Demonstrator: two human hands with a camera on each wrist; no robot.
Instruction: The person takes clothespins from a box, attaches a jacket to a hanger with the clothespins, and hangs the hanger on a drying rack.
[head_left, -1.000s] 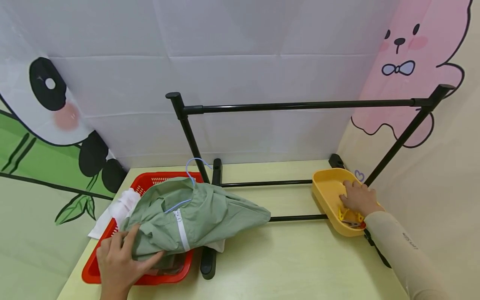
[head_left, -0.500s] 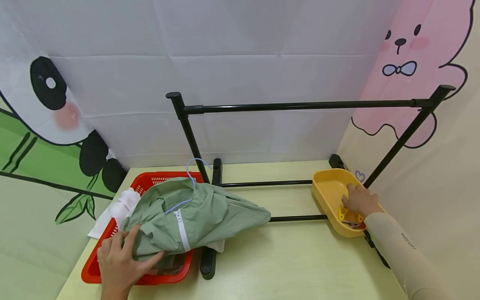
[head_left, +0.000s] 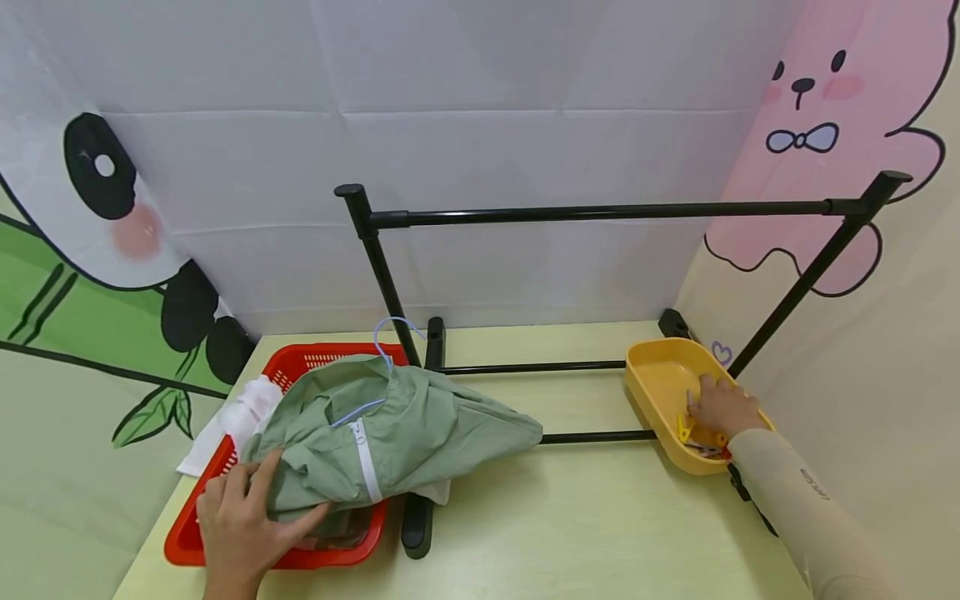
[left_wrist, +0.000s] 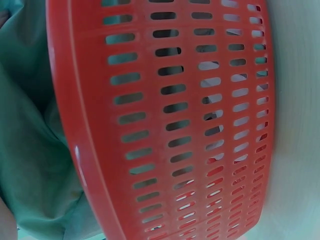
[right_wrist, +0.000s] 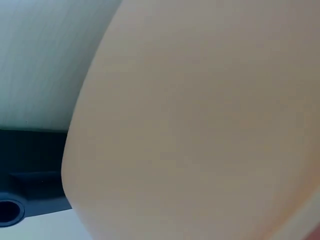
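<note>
In the head view, a pale green jacket [head_left: 427, 425] with a white zipper lies over the red basket [head_left: 180, 533], a lavender hanger [head_left: 377, 329] poking out of its neck. My left hand [head_left: 243, 529] rests on the jacket's near-left edge, thumb and fingers spread. The left wrist view is mostly the basket's slotted side [left_wrist: 150, 110]. My right hand [head_left: 726, 407] reaches into the yellow bin [head_left: 651, 392], fingers bent down among yellow clips [head_left: 684, 429]. A small greyish piece shows by its fingertips; whether it is pinched is unclear. The bin's wall [right_wrist: 190, 120] blocks the right wrist view.
A black garment rack [head_left: 600, 212] spans the table, its left foot [head_left: 417, 525] beside the basket and its right foot [right_wrist: 35, 170] by the bin. White cloth [head_left: 240, 417] hangs over the basket's left rim. Printed fabric and a wall stand behind.
The fingers of my right hand have shifted slightly right inside the bin, and a greyish piece now shows near the fingertips. My left hand and the jacket stay put.
</note>
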